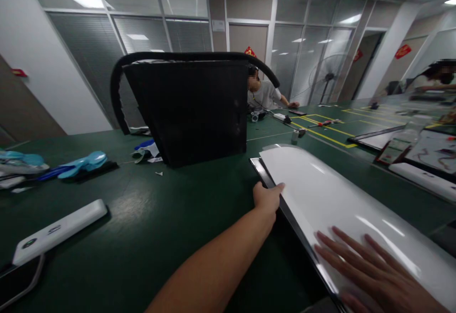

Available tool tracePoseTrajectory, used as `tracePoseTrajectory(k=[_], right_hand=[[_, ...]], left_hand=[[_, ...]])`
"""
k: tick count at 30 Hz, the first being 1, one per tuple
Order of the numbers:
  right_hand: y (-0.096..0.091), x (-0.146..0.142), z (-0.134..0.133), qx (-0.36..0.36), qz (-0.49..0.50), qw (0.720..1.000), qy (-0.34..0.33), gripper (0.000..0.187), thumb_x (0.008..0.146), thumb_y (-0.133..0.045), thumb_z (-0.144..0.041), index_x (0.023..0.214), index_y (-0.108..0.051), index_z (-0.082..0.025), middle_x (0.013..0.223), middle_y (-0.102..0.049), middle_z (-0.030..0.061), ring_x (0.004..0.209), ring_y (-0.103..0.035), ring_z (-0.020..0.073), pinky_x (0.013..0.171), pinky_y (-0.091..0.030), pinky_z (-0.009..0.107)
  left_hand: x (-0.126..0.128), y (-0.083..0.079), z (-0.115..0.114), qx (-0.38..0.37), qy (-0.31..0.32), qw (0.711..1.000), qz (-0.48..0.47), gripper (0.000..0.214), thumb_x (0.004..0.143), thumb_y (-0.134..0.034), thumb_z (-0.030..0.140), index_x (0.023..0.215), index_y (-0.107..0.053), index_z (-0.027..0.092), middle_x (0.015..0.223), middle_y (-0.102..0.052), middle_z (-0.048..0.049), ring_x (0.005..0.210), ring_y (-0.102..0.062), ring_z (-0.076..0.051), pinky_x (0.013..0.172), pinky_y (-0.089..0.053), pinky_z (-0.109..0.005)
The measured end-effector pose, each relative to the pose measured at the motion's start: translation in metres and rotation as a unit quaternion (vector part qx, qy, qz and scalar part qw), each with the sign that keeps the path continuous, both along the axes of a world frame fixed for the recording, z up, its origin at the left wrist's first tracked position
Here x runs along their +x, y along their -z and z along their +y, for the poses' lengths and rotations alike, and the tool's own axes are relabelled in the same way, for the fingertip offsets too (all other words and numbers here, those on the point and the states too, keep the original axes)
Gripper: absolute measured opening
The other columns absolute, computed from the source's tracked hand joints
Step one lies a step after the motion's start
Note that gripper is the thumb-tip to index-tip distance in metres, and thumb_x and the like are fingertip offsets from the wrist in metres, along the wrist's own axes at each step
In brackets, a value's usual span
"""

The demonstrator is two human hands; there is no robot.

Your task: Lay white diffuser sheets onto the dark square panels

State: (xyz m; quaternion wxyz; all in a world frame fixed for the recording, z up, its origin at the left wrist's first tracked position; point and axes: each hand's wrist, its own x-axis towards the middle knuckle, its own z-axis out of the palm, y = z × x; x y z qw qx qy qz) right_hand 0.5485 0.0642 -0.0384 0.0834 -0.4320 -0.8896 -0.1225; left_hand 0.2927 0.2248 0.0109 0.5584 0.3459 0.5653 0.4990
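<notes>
A glossy white sheet (327, 189), its far end curving up, lies over a flat panel with a thin black frame (261, 170) on the right of the table. My left hand (266, 197) grips the near left edge; its thumb rests on the sheet's border while the other fingers curl around the frame side, partly hidden. Flat on the sheet, closer to me, lies my right hand (374, 268) with fingers spread, slightly blurred. Beyond my left hand, a large black panel (195, 113) stands upright, with a black foam strip (185, 56) arching over its top.
On the green table (149, 251) at left are a white power bank (60, 232), a phone (21, 282) and blue-handled tools (81, 165). A co-worker (265, 92) sits across. To the right stand a plastic bottle (402, 137) and another framed panel (377, 137).
</notes>
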Motion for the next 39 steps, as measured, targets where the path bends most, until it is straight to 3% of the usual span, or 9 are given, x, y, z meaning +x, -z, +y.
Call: tracePoseTrajectory(k=[6,10,17,20,23,29,33,36,39], right_hand=[[0.000,-0.001,0.032,0.035,0.035,0.998,0.049,0.060,0.109,-0.040,-0.053,0.167,-0.026,-0.052,0.168,-0.041,0.0001,0.150,-0.044,0.0403,0.104,-0.050,0.079],[-0.017,-0.018,0.033,0.039,0.081,0.995,0.045,0.068,0.105,-0.048,-0.061,0.168,-0.027,-0.049,0.172,-0.033,0.0051,0.150,-0.041,0.0436,0.105,-0.048,0.077],[-0.052,-0.082,0.013,-0.184,0.025,0.983,0.006,0.083,0.096,-0.053,-0.081,0.166,-0.017,-0.055,0.171,-0.026,0.0021,0.152,-0.025,0.0503,0.108,-0.029,0.087],[-0.048,-0.085,0.024,-0.193,0.025,0.980,0.044,0.076,0.099,-0.048,-0.080,0.165,-0.017,-0.057,0.173,-0.020,-0.0016,0.156,-0.016,0.0462,0.115,-0.016,0.085],[-0.037,-0.066,0.046,-0.178,0.044,0.981,0.070,0.071,0.102,-0.047,-0.078,0.164,-0.019,-0.058,0.174,-0.018,-0.0037,0.158,-0.015,0.0439,0.116,-0.016,0.086],[-0.019,-0.008,0.100,-0.147,0.090,0.979,0.107,0.065,0.102,-0.044,-0.079,0.161,-0.035,-0.054,0.172,-0.030,-0.0007,0.156,-0.024,0.0434,0.115,-0.025,0.084],[-0.015,0.018,0.120,-0.132,0.109,0.980,0.097,0.065,0.099,-0.050,-0.077,0.157,-0.049,-0.048,0.168,-0.039,0.0046,0.155,-0.029,0.0446,0.118,-0.027,0.080],[-0.012,0.028,0.126,-0.125,0.131,0.980,0.083,0.059,0.101,-0.054,-0.070,0.154,-0.055,-0.046,0.169,-0.040,0.0054,0.154,-0.035,0.0408,0.123,-0.033,0.066],[-0.010,0.031,0.123,-0.127,0.161,0.977,0.060,0.054,0.104,-0.054,-0.062,0.156,-0.054,-0.046,0.174,-0.032,0.0023,0.150,-0.046,0.0320,0.121,-0.042,0.043]], left_hand=[[-0.049,-0.015,-0.015,-0.019,0.016,1.000,-0.019,0.044,0.100,-0.071,0.044,0.136,-0.065,0.020,0.136,-0.069,-0.0104,0.114,-0.071,-0.025,0.096,-0.063,-0.048],[-0.071,-0.013,-0.030,-0.031,0.005,0.999,-0.013,0.044,0.100,-0.071,0.044,0.137,-0.064,0.020,0.137,-0.069,-0.0105,0.115,-0.071,-0.025,0.096,-0.063,-0.049],[-0.078,-0.005,-0.040,-0.020,-0.038,0.999,-0.013,0.044,0.100,-0.072,0.043,0.136,-0.065,0.020,0.137,-0.069,-0.0106,0.115,-0.071,-0.025,0.097,-0.063,-0.049],[-0.080,-0.010,-0.044,-0.024,-0.041,0.998,-0.029,0.043,0.100,-0.072,0.043,0.136,-0.065,0.020,0.137,-0.069,-0.0106,0.116,-0.071,-0.026,0.097,-0.062,-0.049],[-0.088,-0.016,-0.056,-0.043,-0.043,0.997,-0.056,0.044,0.100,-0.072,0.043,0.136,-0.065,0.020,0.138,-0.068,-0.0106,0.116,-0.070,-0.026,0.097,-0.062,-0.049],[-0.139,-0.028,-0.113,-0.085,-0.080,0.987,-0.110,0.039,0.101,-0.070,0.040,0.133,-0.065,0.019,0.124,-0.073,-0.0085,0.101,-0.074,-0.021,0.086,-0.065,-0.042],[-0.195,-0.039,-0.168,-0.058,-0.144,0.979,-0.129,0.031,0.095,-0.065,0.012,0.126,-0.065,0.017,0.104,-0.080,-0.0105,0.081,-0.079,-0.021,0.080,-0.065,-0.038],[-0.229,-0.036,-0.210,-0.060,-0.215,0.966,-0.129,0.034,0.093,-0.066,0.011,0.126,-0.064,0.020,0.104,-0.082,-0.0114,0.085,-0.082,-0.023,0.082,-0.066,-0.040],[-0.247,-0.015,-0.248,-0.079,-0.332,0.926,-0.161,0.046,0.092,-0.068,0.011,0.134,-0.060,0.027,0.108,-0.083,-0.0084,0.092,-0.083,-0.024,0.088,-0.066,-0.042]])
